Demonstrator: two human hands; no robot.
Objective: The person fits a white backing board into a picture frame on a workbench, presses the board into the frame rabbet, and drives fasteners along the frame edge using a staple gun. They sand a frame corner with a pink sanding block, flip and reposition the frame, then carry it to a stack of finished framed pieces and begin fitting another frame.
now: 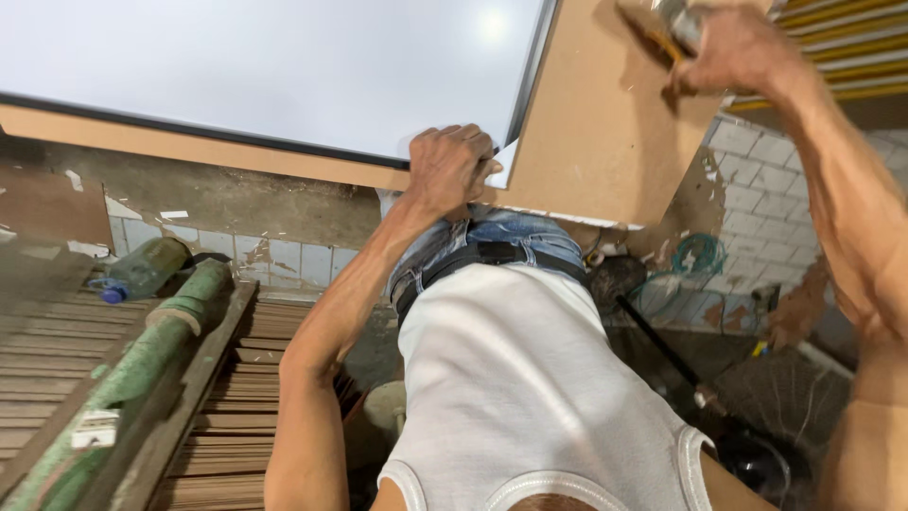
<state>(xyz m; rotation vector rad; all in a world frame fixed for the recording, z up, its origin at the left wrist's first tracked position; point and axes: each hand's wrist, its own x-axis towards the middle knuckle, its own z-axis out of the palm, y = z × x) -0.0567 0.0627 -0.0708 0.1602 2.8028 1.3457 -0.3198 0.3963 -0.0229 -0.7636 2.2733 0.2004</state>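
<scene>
The white panel [284,66] w/ a thin black edge sits on a brown fibreboard sheet [596,142], filling the upper left of the view, tilted, its corner just above the person's waist. Left hand [449,170] is clenched over the lower edge near that corner; fingers [473,151] curl onto the white face, thumb side against the brown board. A small bit of white paper pokes out just beside the knuckles.

Right hand [733,47] is raised at top right, against the far edge of the brown sheet, fist closed round a tool [673,24] w/ a metal head and yellowish handle; can't tell exactly what kind, it's partly cut off by the frame edge.

Below: person's white sleeveless top [530,397], black belt and blue jeans [501,237].

Left side: stacked brown slats [236,416], a green pipe [142,369] lying diagonally over them, a green plastic bottle [142,270] w/ blue cap lying near the tiled wall [284,260].

Right side: white tiles, a coil of teal hose [700,255], a dark rod [662,345] leaning diagonally, yellow-striped slats [851,47] at the top corner.
</scene>
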